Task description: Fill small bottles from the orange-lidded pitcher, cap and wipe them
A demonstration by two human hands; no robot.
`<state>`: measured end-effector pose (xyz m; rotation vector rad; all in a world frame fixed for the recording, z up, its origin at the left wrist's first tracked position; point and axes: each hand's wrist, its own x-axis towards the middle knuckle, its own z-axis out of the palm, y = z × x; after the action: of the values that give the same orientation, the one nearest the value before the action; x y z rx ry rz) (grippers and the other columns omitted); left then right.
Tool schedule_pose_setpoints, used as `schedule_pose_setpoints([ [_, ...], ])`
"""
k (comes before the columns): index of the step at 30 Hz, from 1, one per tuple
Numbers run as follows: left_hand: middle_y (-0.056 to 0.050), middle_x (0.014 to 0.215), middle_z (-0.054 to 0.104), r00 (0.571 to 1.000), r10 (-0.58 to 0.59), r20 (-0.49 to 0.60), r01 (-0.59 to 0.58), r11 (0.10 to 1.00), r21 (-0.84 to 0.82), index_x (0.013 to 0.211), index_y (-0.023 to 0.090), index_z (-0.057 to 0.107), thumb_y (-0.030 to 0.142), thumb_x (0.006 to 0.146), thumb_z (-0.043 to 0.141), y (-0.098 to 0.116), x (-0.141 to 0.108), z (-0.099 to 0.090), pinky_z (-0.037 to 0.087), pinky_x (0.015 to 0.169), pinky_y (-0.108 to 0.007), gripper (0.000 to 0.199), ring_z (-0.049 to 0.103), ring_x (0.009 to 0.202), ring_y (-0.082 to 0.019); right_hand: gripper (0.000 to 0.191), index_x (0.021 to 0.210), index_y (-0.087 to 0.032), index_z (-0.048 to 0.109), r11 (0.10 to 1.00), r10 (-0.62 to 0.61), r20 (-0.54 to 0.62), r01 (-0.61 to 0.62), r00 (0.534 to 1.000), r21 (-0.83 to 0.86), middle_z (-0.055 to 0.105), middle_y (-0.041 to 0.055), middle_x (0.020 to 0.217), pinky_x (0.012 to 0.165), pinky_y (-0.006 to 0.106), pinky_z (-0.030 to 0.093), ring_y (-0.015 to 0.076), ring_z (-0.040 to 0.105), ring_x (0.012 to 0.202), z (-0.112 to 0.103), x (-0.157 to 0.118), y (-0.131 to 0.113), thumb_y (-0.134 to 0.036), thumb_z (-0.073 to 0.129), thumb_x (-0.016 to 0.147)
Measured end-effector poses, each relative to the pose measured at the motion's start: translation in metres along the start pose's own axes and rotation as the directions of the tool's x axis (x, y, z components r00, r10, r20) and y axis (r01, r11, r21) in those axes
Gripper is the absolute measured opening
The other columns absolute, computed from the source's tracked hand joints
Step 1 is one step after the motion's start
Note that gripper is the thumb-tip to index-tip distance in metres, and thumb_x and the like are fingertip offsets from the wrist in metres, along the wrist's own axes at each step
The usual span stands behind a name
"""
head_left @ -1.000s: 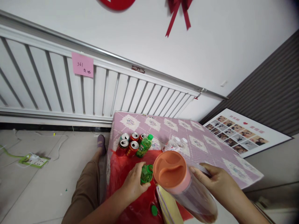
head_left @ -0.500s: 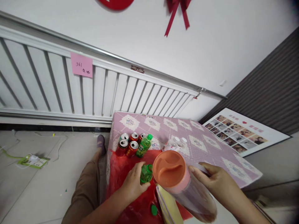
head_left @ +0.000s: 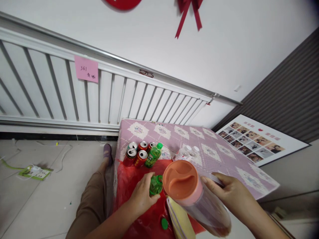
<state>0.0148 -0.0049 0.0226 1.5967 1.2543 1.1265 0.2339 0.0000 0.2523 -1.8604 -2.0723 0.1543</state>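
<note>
Where left hand (head_left: 141, 196) wraps tilted green bottle (head_left: 155, 186), lower body hidden.

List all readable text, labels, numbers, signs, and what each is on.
"361": handwritten on the pink note on the radiator.
Same note, lower right: handwritten characters, too blurred to read.
Poster: pink characters either side of a red heart, too blurred.
Cans: lettering too small.
Standing green bottle: label too blurred.
White-capped bottles: print too small.
Jug, held bottle: none readable.
</note>
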Motion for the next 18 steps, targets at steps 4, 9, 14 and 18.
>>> schedule_pose_setpoints([
  [4,-0.012,0.138,0.053,1.000,-0.006,-0.002,0.006,1.000,0.000,0.135,0.021,0.040,0.014,0.066,0.071,0.002,0.000,-0.001,0.040,0.109,-0.046,0.076,0.052,0.126,-0.028,0.043,0.050,-0.022,0.051,1.000,0.008,0.035,-0.008,0.999,0.004,0.053,0.0003,0.048,0.039,0.023,0.037,0.0157,0.050,0.047,-0.001,0.000,-0.001,-0.055,0.056,0.077],
  [9,-0.012,0.138,0.052,1.000,-0.003,0.010,0.003,1.000,0.002,0.135,0.021,0.040,0.015,0.067,0.071,0.003,0.000,-0.002,0.041,0.109,-0.046,0.075,0.052,0.126,-0.028,0.042,0.052,-0.022,0.049,0.997,0.048,0.066,-0.052,0.997,0.050,0.046,-0.0025,0.046,0.039,0.023,0.033,0.0127,0.043,0.045,-0.002,-0.002,-0.007,-0.055,0.054,0.077],
  [14,-0.012,0.139,0.052,1.000,-0.001,0.011,0.001,1.000,-0.004,0.136,0.022,0.039,0.015,0.067,0.070,0.000,0.000,-0.001,0.041,0.108,-0.046,0.076,0.052,0.127,-0.029,0.044,0.049,-0.022,0.042,0.998,0.042,0.066,-0.045,0.997,0.046,0.039,-0.0037,0.045,0.039,0.023,0.030,0.0116,0.038,0.045,-0.003,-0.002,-0.012,-0.057,0.052,0.076],
  [18,-0.012,0.139,0.052,1.000,0.004,0.008,-0.004,1.000,0.002,0.136,0.021,0.039,0.015,0.066,0.070,0.000,0.000,0.000,0.040,0.109,-0.048,0.076,0.052,0.127,-0.029,0.045,0.049,-0.022,0.041,0.998,0.038,0.069,-0.041,0.997,0.046,0.036,-0.0038,0.045,0.039,0.023,0.028,0.0116,0.036,0.045,-0.002,-0.001,-0.013,-0.057,0.050,0.075],
])
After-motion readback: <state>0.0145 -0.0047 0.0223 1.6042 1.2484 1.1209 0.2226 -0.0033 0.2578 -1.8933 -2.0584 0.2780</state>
